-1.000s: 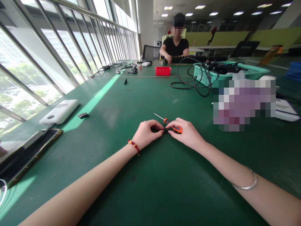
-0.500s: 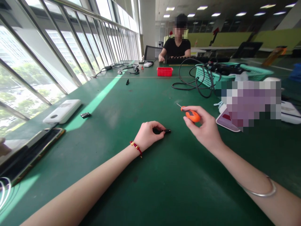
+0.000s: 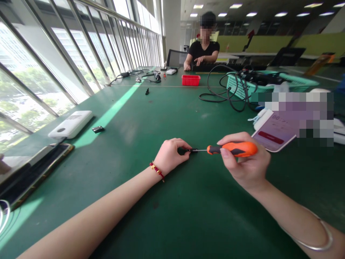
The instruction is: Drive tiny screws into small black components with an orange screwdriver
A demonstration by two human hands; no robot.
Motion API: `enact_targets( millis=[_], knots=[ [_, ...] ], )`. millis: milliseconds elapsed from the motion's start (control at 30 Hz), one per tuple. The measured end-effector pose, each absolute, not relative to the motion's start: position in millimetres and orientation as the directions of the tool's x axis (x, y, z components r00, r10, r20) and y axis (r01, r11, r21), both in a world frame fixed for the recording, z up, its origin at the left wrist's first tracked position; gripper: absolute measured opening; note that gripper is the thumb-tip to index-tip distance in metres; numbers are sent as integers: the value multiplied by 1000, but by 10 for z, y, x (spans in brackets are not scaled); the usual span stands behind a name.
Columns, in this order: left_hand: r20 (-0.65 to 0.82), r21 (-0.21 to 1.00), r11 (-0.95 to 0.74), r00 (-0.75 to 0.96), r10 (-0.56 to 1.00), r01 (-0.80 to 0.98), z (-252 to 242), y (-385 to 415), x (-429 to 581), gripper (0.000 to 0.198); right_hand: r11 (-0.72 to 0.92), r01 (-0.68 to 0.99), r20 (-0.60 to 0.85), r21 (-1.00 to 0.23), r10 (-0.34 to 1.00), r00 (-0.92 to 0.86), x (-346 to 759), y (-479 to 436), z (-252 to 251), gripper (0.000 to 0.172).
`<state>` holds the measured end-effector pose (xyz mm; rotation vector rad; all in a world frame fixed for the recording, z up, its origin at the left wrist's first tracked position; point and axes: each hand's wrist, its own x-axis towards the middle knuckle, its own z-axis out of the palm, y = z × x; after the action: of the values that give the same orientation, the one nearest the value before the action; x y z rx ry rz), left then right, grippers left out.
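Observation:
My left hand rests on the green table and pinches a small black part, whose kind is too small to make out. Most of that part is hidden behind my thumb and fingers. My right hand grips a screwdriver with an orange and dark grey handle. The screwdriver lies nearly level, and its thin metal shaft points left, with the tip at the exposed end of the black part. Whether the tip sits inside the part or only against it, I cannot tell.
A lit phone lies right of my right hand, before a teal basket with trailing black cables. Ahead stands a red bin. On the left are a white power bank, a small black piece and a dark tablet-like device. A person sits opposite.
My right hand has turned the screwdriver level and brought its tip to the black part. My left hand keeps its pinch. Across the table, the person's arm has moved over the dark object there.

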<state>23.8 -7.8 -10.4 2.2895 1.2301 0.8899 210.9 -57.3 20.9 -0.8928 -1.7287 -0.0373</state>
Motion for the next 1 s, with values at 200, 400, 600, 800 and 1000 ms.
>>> enact_targets(
  millis=[200, 400, 600, 800, 1000],
  knots=[
    [347, 655, -515, 386, 855, 552, -118, -64, 237, 11, 732, 573, 859, -369, 504, -92, 2098, -574, 214, 4],
    [272, 731, -442, 371, 888, 520, -120, -47, 231, 15, 735, 623, 927, -269, 372, -39, 2232, -455, 228, 16],
    [285, 689, -506, 448, 847, 519, -116, -56, 247, 24, 678, 733, 752, -62, 515, -412, 2248, -238, 92, 7],
    [327, 595, -560, 463, 824, 576, -123, -37, 236, 13, 724, 683, 561, -98, 607, -563, 2210, -133, -77, 11],
    [323, 579, -566, 472, 820, 587, -106, -46, 237, 11, 712, 683, 545, -161, 641, -540, 2225, -93, -144, 9]
  ],
)
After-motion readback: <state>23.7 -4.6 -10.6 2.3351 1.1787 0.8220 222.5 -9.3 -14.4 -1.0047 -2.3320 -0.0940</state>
